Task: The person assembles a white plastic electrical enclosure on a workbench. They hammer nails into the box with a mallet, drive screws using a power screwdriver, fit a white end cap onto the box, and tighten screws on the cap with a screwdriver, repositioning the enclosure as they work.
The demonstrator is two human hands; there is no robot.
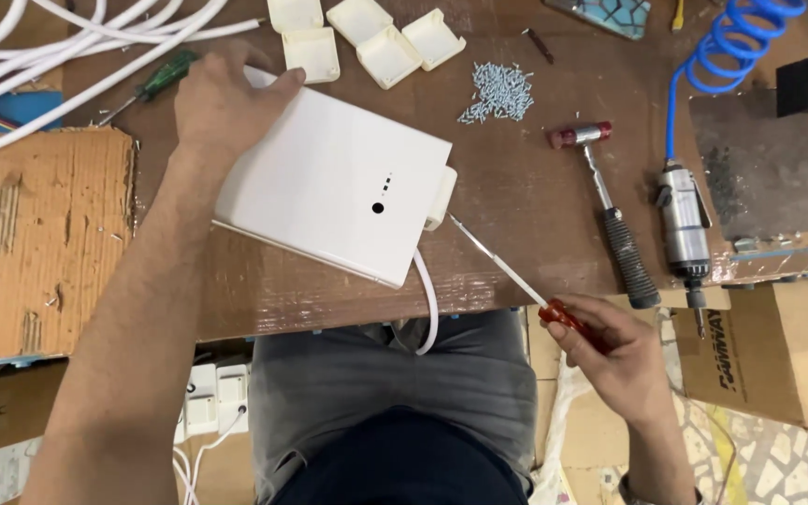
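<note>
The left hand [226, 103] presses flat on the white box [334, 182], fingers spread over its far corner, so it stays steady on the worktop [516, 215]. The right hand [610, 360] is closed around a screwdriver [516, 276], with the tip just beside the side tab of the box.

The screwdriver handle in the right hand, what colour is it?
Red, seen in the head view: screwdriver in the right hand.

- Our left hand [222, 98] rests on the far left corner of the box [334, 182], which lies on the table [516, 215].
- Our right hand [610, 355] holds a screwdriver [516, 276] right of the box, its tip near the box's side tab.
- Behind the box lie 4 covers [367, 37]; right of them, screws [497, 92].
- Further right lie a hammer [605, 201], then an air tool [685, 229].
</note>
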